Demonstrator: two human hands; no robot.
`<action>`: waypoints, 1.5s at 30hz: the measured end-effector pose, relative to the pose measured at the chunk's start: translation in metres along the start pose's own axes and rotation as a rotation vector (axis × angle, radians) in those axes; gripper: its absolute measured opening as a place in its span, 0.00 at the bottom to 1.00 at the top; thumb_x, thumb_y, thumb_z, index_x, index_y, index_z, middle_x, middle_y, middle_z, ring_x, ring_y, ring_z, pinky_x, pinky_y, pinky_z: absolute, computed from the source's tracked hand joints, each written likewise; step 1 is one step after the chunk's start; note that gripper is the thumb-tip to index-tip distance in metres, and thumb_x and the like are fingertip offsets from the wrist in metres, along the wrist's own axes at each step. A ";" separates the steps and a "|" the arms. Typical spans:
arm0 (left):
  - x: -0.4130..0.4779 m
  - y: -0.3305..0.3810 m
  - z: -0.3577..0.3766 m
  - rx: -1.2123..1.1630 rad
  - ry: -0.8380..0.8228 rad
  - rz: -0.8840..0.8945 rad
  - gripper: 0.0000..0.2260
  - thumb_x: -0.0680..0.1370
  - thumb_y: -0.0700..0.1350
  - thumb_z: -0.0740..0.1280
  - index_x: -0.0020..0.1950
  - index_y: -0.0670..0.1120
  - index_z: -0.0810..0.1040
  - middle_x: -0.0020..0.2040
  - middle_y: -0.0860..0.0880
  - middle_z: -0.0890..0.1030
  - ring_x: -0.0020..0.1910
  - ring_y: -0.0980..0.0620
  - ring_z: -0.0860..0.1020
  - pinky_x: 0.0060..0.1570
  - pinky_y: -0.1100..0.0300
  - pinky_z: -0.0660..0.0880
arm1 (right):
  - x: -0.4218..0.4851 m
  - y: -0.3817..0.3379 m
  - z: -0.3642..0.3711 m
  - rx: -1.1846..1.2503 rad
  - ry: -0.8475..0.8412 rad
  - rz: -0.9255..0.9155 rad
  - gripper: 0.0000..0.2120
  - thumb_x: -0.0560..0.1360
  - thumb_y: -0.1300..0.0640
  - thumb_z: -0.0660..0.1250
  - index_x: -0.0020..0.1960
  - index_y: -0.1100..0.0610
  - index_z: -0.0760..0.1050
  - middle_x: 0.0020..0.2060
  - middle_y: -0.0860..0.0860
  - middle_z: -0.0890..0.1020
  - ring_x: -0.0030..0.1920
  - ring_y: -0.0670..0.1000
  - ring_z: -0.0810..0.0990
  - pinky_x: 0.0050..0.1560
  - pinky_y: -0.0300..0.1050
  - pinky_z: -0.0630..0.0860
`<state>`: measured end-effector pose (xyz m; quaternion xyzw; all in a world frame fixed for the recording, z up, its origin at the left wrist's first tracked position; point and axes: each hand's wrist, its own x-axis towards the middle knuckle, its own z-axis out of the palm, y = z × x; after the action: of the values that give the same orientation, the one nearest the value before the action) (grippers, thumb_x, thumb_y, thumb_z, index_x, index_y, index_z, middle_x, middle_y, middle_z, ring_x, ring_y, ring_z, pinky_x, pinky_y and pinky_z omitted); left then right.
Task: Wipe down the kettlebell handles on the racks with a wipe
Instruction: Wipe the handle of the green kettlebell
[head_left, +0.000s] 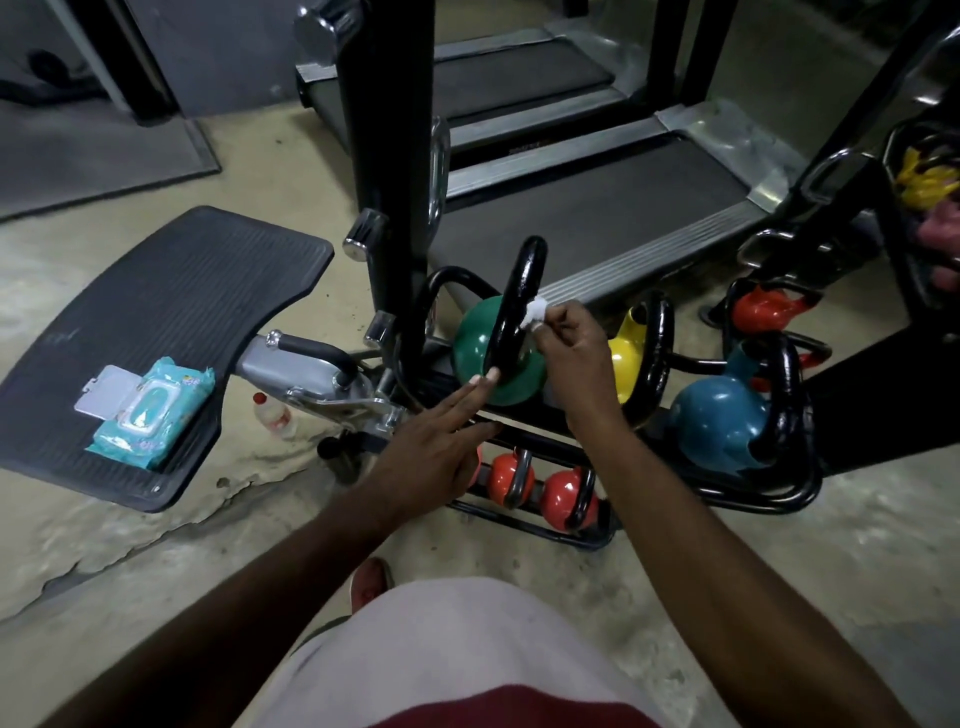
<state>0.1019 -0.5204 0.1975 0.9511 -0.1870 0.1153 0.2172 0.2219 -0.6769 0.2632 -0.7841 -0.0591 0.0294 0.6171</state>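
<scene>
Our right hand (571, 345) pinches the wipe (536, 313) against the black handle (523, 280) of the green kettlebell (474, 338) on the rack (753, 501). Our left hand (431, 447), fingers straight, touches that bell. The wipe pack (150, 410) lies lid-open on the mat (182, 291).

Black tube rack (727, 499) stands on concrete floor (779, 582); its top tier holds green kettlebell (470, 338), yellow kettlebell (626, 358) and blue kettlebell (717, 421), left to right, and its lower tier holds two red kettlebells (563, 493) side by side. Left of rack: ribbed mat (171, 312) on floor, wipes pack (150, 410) on it, lid open. Bottle (272, 415) on floor between mat and rack; treadmill (571, 202) behind rack.
</scene>
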 end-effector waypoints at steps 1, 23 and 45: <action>0.000 -0.001 0.001 0.005 -0.005 -0.003 0.17 0.76 0.44 0.57 0.60 0.45 0.81 0.80 0.44 0.56 0.78 0.49 0.58 0.55 0.52 0.79 | -0.005 -0.003 -0.003 -0.195 0.024 -0.146 0.05 0.74 0.59 0.68 0.41 0.51 0.75 0.39 0.50 0.82 0.43 0.48 0.79 0.47 0.48 0.75; 0.008 -0.003 -0.007 -0.222 0.326 -0.163 0.18 0.72 0.32 0.63 0.59 0.42 0.80 0.70 0.41 0.71 0.68 0.48 0.71 0.57 0.52 0.78 | 0.007 -0.043 -0.028 -0.753 -0.356 -0.395 0.07 0.74 0.56 0.71 0.51 0.49 0.76 0.40 0.45 0.80 0.41 0.50 0.80 0.42 0.48 0.77; 0.230 -0.051 -0.093 -0.433 -0.242 -0.431 0.13 0.70 0.49 0.78 0.53 0.47 0.86 0.51 0.52 0.84 0.52 0.57 0.79 0.56 0.61 0.73 | -0.034 0.018 0.004 -0.285 0.116 -0.342 0.16 0.72 0.63 0.72 0.58 0.50 0.78 0.51 0.51 0.84 0.51 0.51 0.83 0.50 0.53 0.80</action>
<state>0.3179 -0.5053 0.3296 0.9073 -0.0259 -0.0895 0.4100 0.1889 -0.6820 0.2440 -0.8424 -0.1589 -0.1295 0.4984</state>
